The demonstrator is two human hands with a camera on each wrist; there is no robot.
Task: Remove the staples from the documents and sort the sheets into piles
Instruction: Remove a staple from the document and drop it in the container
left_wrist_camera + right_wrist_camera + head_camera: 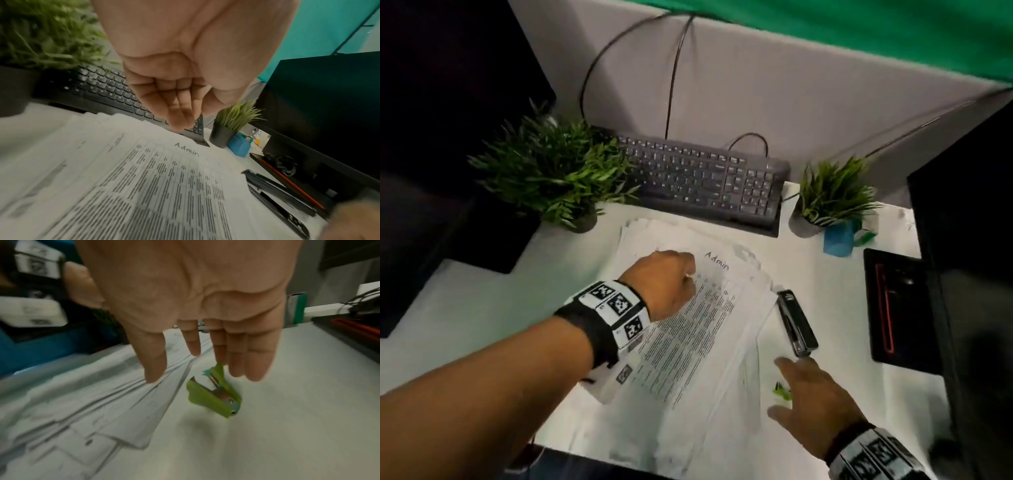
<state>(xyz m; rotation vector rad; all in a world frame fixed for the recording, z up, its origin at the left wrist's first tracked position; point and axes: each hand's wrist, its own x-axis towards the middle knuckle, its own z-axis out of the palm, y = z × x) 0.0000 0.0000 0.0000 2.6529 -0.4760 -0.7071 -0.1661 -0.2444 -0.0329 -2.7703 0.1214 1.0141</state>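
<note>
A fanned stack of printed documents [688,325] [144,186] [82,402] lies in the middle of the white desk, and the top sheet is marked "Admin". My left hand [667,284] [180,97] hovers over the top of that sheet with its fingers curled in, and I see nothing held in it. A green staple remover [781,390] [213,394] lies on the desk just right of the stack. My right hand [808,390] [236,345] hangs directly over it, fingers straight and spread, fingertips close above it but apart from it.
A black stapler [796,322] [275,199] lies right of the stack. Behind are a black keyboard [698,178], two potted plants [551,171] [832,195] and a blue holder [837,240]. On the right stand a black tray [893,308] and a dark monitor [969,240].
</note>
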